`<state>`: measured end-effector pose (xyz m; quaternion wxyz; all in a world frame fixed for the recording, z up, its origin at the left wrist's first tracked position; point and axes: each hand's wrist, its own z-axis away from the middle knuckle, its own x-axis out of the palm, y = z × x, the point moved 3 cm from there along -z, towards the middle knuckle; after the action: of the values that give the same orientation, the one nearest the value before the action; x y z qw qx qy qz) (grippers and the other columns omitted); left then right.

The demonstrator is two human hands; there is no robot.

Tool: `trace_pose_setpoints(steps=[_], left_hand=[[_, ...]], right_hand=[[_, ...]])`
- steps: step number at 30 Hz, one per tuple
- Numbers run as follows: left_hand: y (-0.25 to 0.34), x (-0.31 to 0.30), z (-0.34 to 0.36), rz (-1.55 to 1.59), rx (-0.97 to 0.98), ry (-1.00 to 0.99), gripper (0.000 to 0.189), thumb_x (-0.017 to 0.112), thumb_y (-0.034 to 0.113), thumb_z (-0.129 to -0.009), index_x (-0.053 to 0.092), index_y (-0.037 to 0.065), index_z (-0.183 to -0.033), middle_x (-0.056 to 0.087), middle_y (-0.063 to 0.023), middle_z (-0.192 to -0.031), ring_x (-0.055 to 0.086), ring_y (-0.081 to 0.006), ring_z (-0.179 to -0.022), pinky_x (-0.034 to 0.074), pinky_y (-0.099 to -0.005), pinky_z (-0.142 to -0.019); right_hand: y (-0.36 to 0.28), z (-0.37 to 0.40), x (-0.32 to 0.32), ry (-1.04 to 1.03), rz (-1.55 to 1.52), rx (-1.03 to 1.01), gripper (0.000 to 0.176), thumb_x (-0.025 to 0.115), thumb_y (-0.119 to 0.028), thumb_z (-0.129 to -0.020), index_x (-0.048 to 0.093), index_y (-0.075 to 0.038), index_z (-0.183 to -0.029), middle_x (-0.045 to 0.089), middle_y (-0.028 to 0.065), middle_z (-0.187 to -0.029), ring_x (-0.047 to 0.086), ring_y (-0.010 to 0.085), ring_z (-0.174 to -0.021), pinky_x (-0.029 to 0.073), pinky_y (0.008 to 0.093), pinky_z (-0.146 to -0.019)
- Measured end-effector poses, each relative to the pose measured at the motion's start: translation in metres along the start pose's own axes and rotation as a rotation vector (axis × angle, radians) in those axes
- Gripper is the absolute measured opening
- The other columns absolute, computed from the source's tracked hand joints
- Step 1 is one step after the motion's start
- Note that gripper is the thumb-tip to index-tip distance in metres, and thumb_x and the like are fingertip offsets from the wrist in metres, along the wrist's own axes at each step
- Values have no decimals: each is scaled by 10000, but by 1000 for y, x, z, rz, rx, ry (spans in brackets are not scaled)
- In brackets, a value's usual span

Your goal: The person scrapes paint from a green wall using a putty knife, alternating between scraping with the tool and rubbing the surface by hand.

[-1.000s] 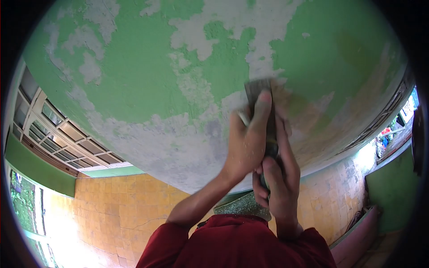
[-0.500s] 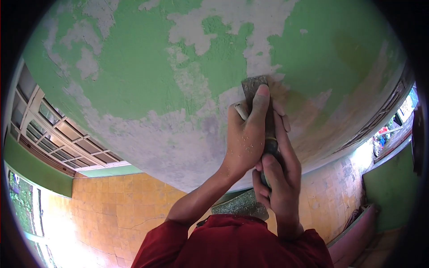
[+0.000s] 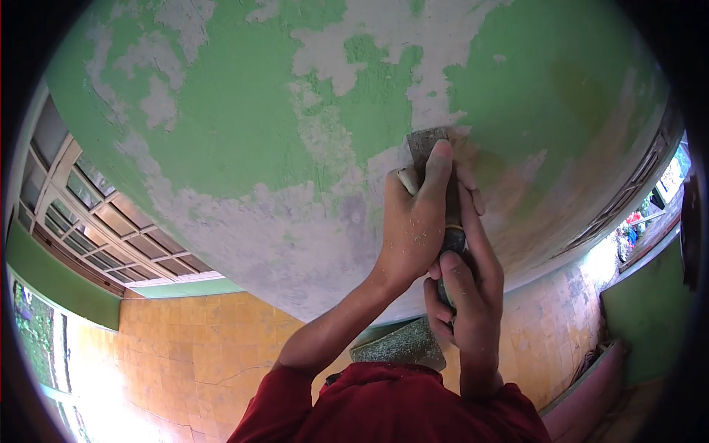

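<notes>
Head camera: little has changed over the last second; the scraper (image 3: 453, 210) was blurred then and is sharp now, its blade (image 3: 424, 145) apparently against the wall (image 3: 251, 236) at nearly the same place, below a bare strip (image 3: 430, 85) in the green paint (image 3: 244, 140). That suggests work staying on one patch. The left hand (image 3: 413, 232) grips the blade end, a small pale stick (image 3: 407, 181) beside its thumb; the right hand (image 3: 474, 299) wraps the handle (image 3: 453, 238). No brand, label or writing is readable.
</notes>
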<state>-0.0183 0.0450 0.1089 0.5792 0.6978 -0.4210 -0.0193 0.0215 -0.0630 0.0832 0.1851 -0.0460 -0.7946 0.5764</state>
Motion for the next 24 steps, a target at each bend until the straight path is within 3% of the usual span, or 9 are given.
trace_pose_setpoints(steps=[7,9,14,16,24], left_hand=[[-3,-3,-5,-82,63,23,442,466,303,-1109,645,4,-838,660,-68,-679,556,-82,-590,450,-263,-534],[-5,-6,-4,-104,67,-2,482,488,393,-1104,650,23,-841,659,-86,-680,594,-106,-565,485,-253,-535],[7,-3,-9,-89,79,7,469,486,365,-1106,650,21,-833,659,-83,-679,598,-103,-575,485,-252,-538],[10,-3,-7,-76,75,-10,461,485,349,-1106,649,20,-828,659,-83,-678,600,-103,-579,485,-253,-539],[15,-4,-16,-132,145,17,412,486,300,-1101,650,13,-855,644,-55,-700,583,-98,-602,464,-266,-537]], right_hand=[[-9,-3,1,-30,-3,-12,683,428,-67,-1028,166,-84,-1658,523,9,-828,387,20,-464,312,201,-391],[6,-2,-5,-35,2,-26,677,428,-73,-1033,168,-88,-1658,522,6,-823,386,18,-464,311,200,-391],[2,-4,6,44,40,-16,699,437,-85,-992,193,-42,-1646,524,21,-808,375,15,-429,286,181,-361],[-7,-7,10,12,56,-59,666,430,-71,-1042,181,-103,-1659,519,3,-823,378,15,-456,305,197,-386],[-13,-11,12,24,42,-43,678,438,-73,-1033,188,-124,-1661,519,15,-855,390,24,-464,300,198,-378]])
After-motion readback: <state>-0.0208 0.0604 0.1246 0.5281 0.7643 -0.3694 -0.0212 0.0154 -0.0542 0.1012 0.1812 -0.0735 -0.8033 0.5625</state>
